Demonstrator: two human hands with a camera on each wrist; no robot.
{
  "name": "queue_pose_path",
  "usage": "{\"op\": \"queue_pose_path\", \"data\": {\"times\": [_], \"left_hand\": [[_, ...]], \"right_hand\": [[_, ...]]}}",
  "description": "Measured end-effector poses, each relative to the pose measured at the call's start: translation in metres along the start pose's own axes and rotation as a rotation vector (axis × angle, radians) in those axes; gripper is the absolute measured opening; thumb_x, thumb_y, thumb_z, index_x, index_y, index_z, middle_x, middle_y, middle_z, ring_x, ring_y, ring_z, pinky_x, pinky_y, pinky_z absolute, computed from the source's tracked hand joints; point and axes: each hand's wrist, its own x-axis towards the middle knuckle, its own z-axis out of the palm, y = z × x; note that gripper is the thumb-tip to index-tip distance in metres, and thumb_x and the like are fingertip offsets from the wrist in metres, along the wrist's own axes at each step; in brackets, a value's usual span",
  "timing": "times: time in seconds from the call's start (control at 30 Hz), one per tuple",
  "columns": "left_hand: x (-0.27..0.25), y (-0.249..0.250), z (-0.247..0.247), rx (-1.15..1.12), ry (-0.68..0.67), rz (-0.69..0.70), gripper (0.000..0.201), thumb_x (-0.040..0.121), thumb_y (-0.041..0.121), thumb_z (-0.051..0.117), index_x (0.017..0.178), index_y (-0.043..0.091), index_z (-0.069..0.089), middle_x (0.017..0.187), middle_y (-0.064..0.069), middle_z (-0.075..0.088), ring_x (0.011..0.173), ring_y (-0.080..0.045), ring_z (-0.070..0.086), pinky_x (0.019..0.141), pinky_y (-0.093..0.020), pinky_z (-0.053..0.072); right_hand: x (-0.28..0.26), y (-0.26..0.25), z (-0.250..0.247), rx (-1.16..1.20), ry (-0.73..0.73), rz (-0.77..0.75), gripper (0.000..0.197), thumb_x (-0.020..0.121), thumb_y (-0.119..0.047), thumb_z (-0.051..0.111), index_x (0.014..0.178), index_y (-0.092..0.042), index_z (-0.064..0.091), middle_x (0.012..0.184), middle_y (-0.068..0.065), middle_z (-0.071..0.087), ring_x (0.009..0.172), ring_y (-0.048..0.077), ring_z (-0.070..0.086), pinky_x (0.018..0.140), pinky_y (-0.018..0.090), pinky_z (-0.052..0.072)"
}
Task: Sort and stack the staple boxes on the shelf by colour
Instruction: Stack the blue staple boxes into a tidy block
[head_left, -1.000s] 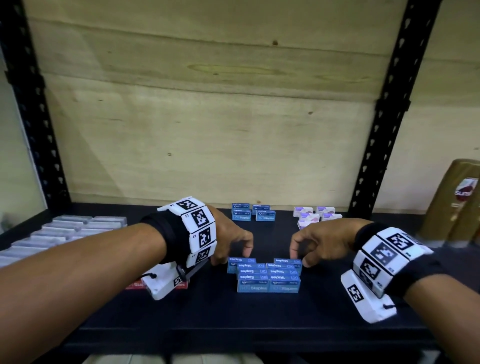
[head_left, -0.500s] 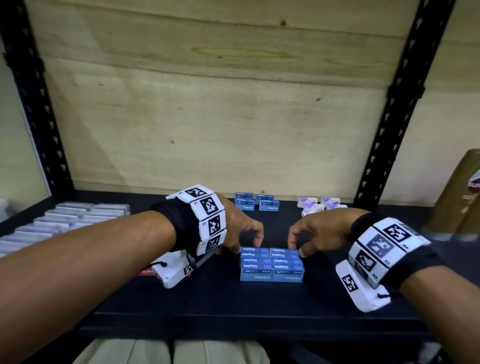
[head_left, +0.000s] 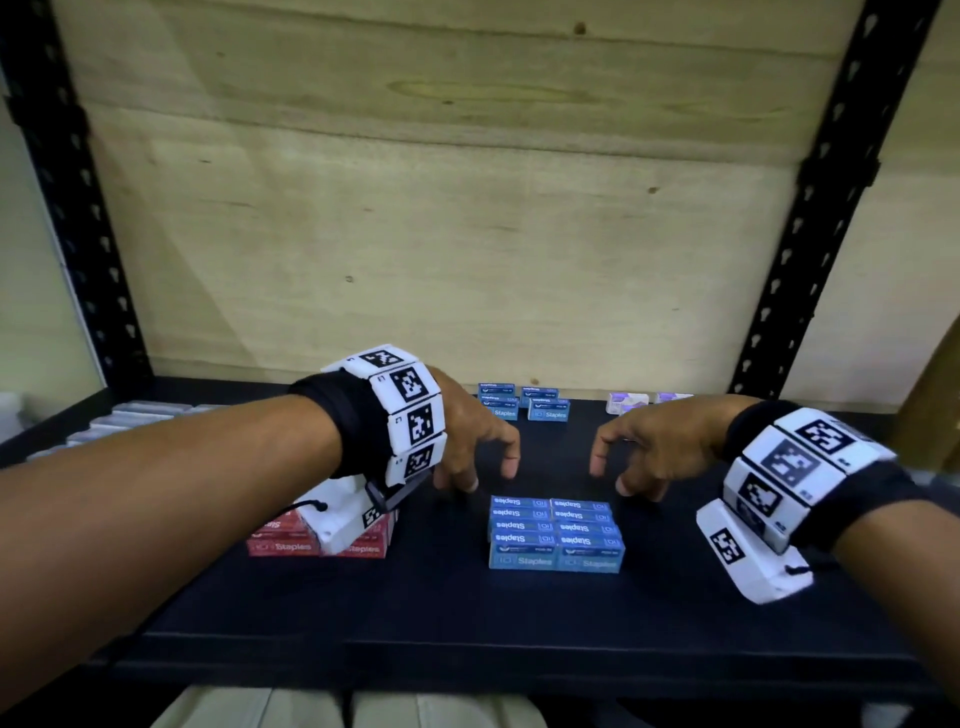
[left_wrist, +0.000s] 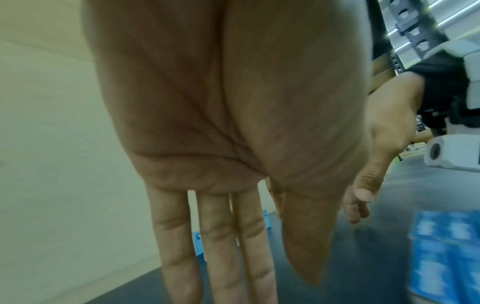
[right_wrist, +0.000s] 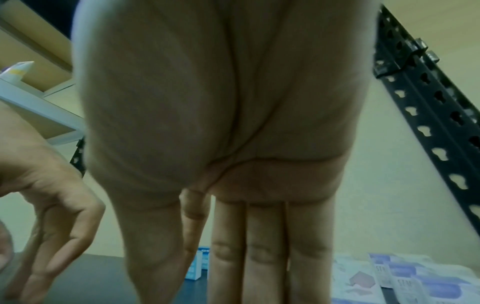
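A neat blue staple box stack (head_left: 556, 535) stands mid-shelf, two boxes wide and several deep; it also shows in the left wrist view (left_wrist: 446, 253). My left hand (head_left: 488, 475) hovers just behind its left corner, fingers relaxed and holding nothing. My right hand (head_left: 613, 475) hovers behind its right corner, likewise empty. Both wrist views show straight fingers (left_wrist: 221, 246) (right_wrist: 265, 246). Red staple boxes (head_left: 283, 543) lie at the left, partly hidden under my left wrist. More blue boxes (head_left: 524, 404) sit at the back wall, with purple-white boxes (head_left: 626, 404) to their right.
Flat silvery-grey packs (head_left: 130, 421) fill the shelf's left end. Brown rolls (head_left: 935, 395) stand past the right black upright (head_left: 810, 234). The plywood back wall (head_left: 467, 234) closes the rear. Bare black shelf (head_left: 467, 613) lies in front of the stacks.
Both hands have come off the blue stack, risen a little and moved apart. The stack's rear boxes, uneven a second ago, now sit squared up.
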Motion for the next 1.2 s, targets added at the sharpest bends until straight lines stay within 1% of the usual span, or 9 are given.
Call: {"op": "queue_pose_path", "data": {"times": [0.2, 0.33, 0.43, 0.53, 0.63, 0.8, 0.93, 1.03, 1.2], "left_hand": [[0.024, -0.023, -0.024, 0.016, 0.278, -0.059, 0.018, 0.091, 0.026, 0.062, 0.107, 0.03, 0.055, 0.08, 0.005, 0.071, 0.075, -0.016, 0.064, 0.087, -0.035, 0.053], [0.045, -0.035, -0.043, 0.246, 0.429, -0.14, 0.016, 0.09, 0.031, 0.062, 0.105, 0.031, 0.057, 0.085, 0.01, 0.062, 0.079, -0.014, 0.055, 0.064, -0.024, 0.038], [0.062, -0.042, -0.053, 0.307, 0.425, -0.152, 0.024, 0.093, 0.032, 0.061, 0.116, 0.027, 0.056, 0.079, 0.012, 0.05, 0.076, -0.012, 0.049, 0.054, -0.022, 0.03], [0.077, -0.046, -0.06, 0.352, 0.374, -0.147, 0.026, 0.096, 0.029, 0.058, 0.12, 0.023, 0.052, 0.074, 0.011, 0.041, 0.061, -0.004, 0.039, 0.049, -0.02, 0.026], [0.093, -0.049, -0.063, 0.388, 0.371, -0.156, 0.014, 0.096, 0.028, 0.056, 0.102, 0.025, 0.043, 0.069, 0.004, 0.037, 0.052, -0.008, 0.031, 0.045, -0.022, 0.023], [0.108, -0.055, -0.064, 0.366, 0.384, -0.167, 0.023, 0.091, 0.037, 0.063, 0.099, 0.016, 0.059, 0.089, -0.002, 0.06, 0.066, -0.017, 0.047, 0.05, -0.022, 0.03], [0.112, -0.055, -0.066, 0.273, 0.383, -0.117, 0.017, 0.089, 0.03, 0.067, 0.097, 0.02, 0.056, 0.08, 0.006, 0.055, 0.062, -0.007, 0.046, 0.051, -0.022, 0.033], [0.112, -0.053, -0.065, 0.244, 0.411, -0.101, 0.02, 0.088, 0.029, 0.069, 0.095, 0.024, 0.051, 0.073, 0.006, 0.052, 0.061, -0.014, 0.046, 0.052, -0.023, 0.034], [0.104, -0.047, -0.061, 0.201, 0.376, -0.088, 0.022, 0.085, 0.032, 0.072, 0.101, 0.02, 0.063, 0.083, 0.005, 0.066, 0.079, -0.016, 0.059, 0.061, -0.022, 0.041]], "right_hand": [[0.041, 0.006, -0.019, 0.087, 0.17, -0.106, 0.012, 0.093, -0.021, 0.066, 0.102, -0.028, 0.063, 0.077, -0.006, 0.071, 0.07, 0.011, 0.066, 0.08, 0.028, 0.051], [0.074, 0.003, -0.037, -0.009, 0.31, -0.116, 0.014, 0.091, -0.025, 0.067, 0.104, -0.03, 0.062, 0.093, -0.007, 0.069, 0.071, 0.005, 0.059, 0.068, 0.021, 0.044], [0.095, 0.002, -0.049, -0.102, 0.333, -0.074, 0.021, 0.091, -0.028, 0.068, 0.111, -0.031, 0.06, 0.104, -0.007, 0.065, 0.082, 0.008, 0.056, 0.067, 0.02, 0.04], [0.112, 0.003, -0.055, -0.165, 0.268, -0.018, 0.026, 0.09, -0.033, 0.07, 0.113, -0.03, 0.06, 0.108, -0.007, 0.062, 0.092, 0.015, 0.057, 0.081, 0.028, 0.044], [0.126, 0.004, -0.057, -0.21, 0.191, 0.029, 0.028, 0.089, -0.033, 0.071, 0.114, -0.027, 0.061, 0.105, -0.006, 0.066, 0.085, 0.015, 0.06, 0.079, 0.029, 0.047], [0.136, 0.002, -0.059, -0.231, 0.169, 0.026, 0.016, 0.092, -0.025, 0.066, 0.108, -0.024, 0.062, 0.092, 0.0, 0.076, 0.08, 0.014, 0.069, 0.07, 0.025, 0.047], [0.138, 0.001, -0.06, -0.23, 0.164, 0.029, 0.014, 0.091, -0.023, 0.066, 0.105, -0.023, 0.065, 0.086, 0.0, 0.077, 0.076, 0.013, 0.067, 0.07, 0.025, 0.047], [0.138, 0.001, -0.059, -0.229, 0.168, 0.029, 0.013, 0.092, -0.024, 0.066, 0.105, -0.023, 0.064, 0.082, -0.001, 0.076, 0.073, 0.012, 0.066, 0.066, 0.025, 0.045], [0.127, 0.0, -0.054, -0.212, 0.175, 0.012, 0.011, 0.091, -0.025, 0.067, 0.101, -0.023, 0.064, 0.075, -0.003, 0.072, 0.071, 0.012, 0.065, 0.067, 0.026, 0.046]]}}
